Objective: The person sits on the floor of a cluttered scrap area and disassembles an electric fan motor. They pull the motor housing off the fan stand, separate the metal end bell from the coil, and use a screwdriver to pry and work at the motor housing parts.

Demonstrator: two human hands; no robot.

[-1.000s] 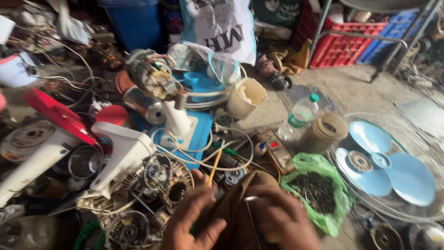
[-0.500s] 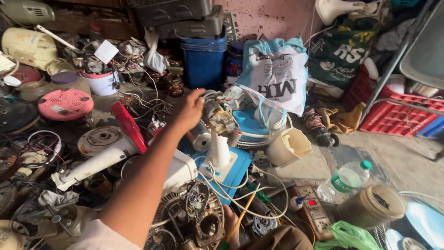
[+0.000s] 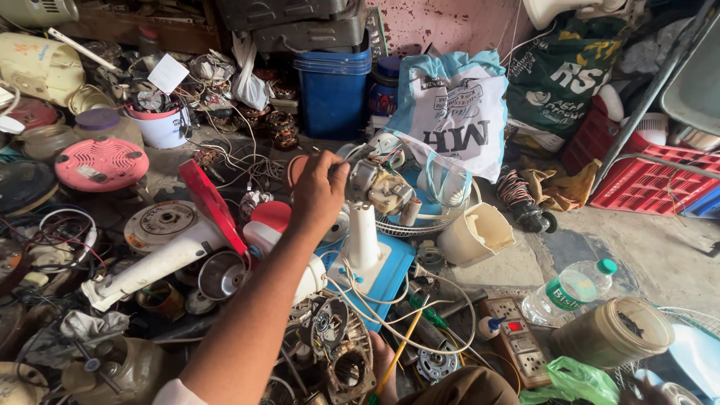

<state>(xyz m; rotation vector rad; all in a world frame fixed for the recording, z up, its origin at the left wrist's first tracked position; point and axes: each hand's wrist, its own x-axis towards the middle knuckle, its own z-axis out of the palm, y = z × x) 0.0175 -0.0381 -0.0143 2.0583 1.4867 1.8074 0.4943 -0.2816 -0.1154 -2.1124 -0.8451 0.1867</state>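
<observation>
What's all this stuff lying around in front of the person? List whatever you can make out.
fan motor: one, grey and cream, on a white stand at centre
blue base: one, under that stand
blue bin: one, back centre
printed bag: one, light blue and white, right of the bin
red crate: one, right edge
water bottle: one, clear with green cap, lying on the floor at right
power strip: one, beige, lower right
pink round cover: one, left
cream tub: one, tipped, right of the fan
left hand: reaches to the motor, fingers at its top
right hand: low, mostly hidden among parts
</observation>
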